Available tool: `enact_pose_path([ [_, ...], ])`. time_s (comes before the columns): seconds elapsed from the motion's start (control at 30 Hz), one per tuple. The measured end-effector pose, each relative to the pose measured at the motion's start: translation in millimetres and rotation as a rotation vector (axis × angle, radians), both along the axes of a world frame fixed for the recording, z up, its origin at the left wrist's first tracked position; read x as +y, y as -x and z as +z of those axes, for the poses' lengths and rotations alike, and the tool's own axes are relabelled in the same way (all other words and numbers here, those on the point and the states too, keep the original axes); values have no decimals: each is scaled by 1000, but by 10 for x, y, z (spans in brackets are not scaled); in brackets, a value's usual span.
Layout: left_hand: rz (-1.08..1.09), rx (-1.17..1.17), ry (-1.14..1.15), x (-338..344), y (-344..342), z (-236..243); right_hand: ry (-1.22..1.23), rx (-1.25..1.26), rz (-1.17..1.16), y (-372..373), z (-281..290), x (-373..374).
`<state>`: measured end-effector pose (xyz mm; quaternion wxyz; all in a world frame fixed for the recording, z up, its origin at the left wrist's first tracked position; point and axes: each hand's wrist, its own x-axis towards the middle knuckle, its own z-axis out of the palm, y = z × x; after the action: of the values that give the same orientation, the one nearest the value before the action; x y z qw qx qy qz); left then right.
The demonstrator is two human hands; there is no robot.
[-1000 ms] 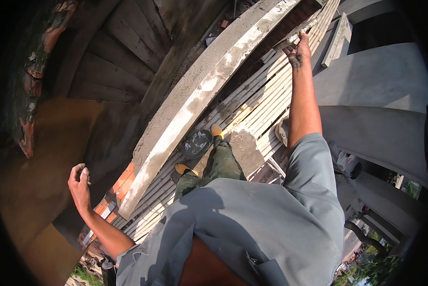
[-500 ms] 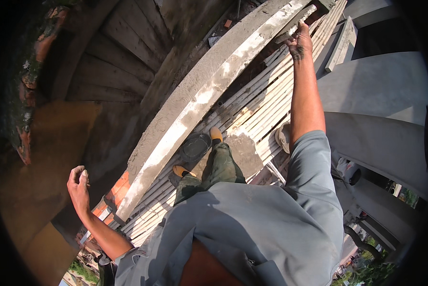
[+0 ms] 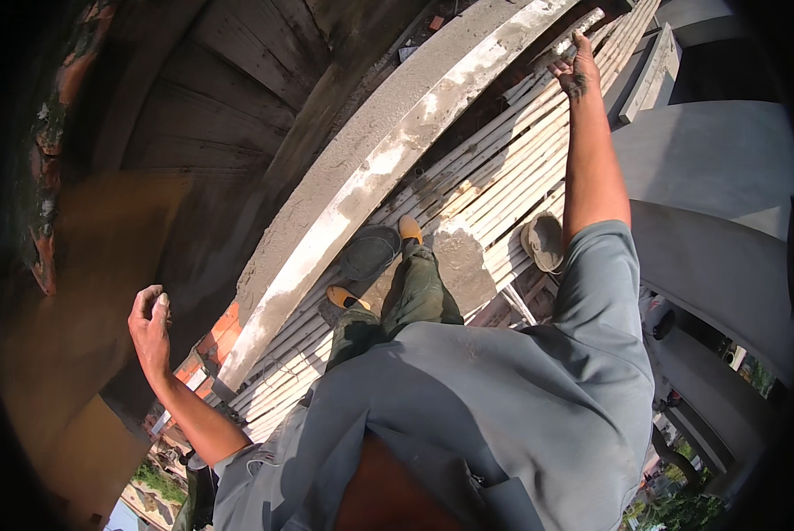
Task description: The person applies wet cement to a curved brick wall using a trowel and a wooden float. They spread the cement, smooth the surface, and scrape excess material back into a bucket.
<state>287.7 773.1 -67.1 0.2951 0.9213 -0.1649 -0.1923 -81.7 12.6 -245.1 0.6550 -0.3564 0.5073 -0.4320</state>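
Observation:
Stretched out to the far right, my right hand [image 3: 579, 71] is closed around a long, narrow float [image 3: 590, 20] smeared with grey mortar. Its fingers partly cover the tool, and mortar also marks the wrist. The float is held beside the far end of a curved concrete ledge [image 3: 370, 175], whose top is rough grey and whose near side has whitish patches. My left hand [image 3: 152, 329] is raised out to the left, beyond the ledge's near end. Its fingers are loosely curled in against the thumb, and nothing shows in them.
My feet in yellow shoes stand on a bamboo-pole scaffold [image 3: 512, 168]. Near them are a dark round tub [image 3: 370, 252], a mortar-covered board [image 3: 459, 270] and a bucket [image 3: 544, 241] of grey mix. Curved grey walls [image 3: 706, 164] rise on the right; a drop lies left of the ledge.
My right hand has shifted slightly right and down in view, with the float still in it. The bucket shows more fully beside my right arm. My left hand stays curled and is slightly higher.

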Motion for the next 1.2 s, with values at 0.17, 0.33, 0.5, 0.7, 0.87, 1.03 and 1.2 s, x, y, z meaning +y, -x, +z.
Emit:
enact_pose_path([
  [0.17, 31, 15, 31, 138, 38, 44, 123, -151, 92, -297, -126, 571],
  [0.33, 49, 23, 60, 349, 18, 91, 206, -200, 76, -474, -47, 1741],
  [0.5, 52, -1, 99, 625, -26, 139, 243, -34, 78, -627, 35, 3011],
  [0.7, 81, -1, 128, 1049, -48, 202, 269, 125, 165, -532, 217, 4513],
  [0.87, 95, 10, 147, 1276, -86, 251, 375, 69, 175, 65, 745, 3372],
  [1.03, 102, -16, 118, 1222, -38, 289, 388, 347, 278, 209, 1311, 1534],
  [1.2, 98, -18, 103, 1105, 60, 326, 327, 682, 429, -99, 1266, 923],
])
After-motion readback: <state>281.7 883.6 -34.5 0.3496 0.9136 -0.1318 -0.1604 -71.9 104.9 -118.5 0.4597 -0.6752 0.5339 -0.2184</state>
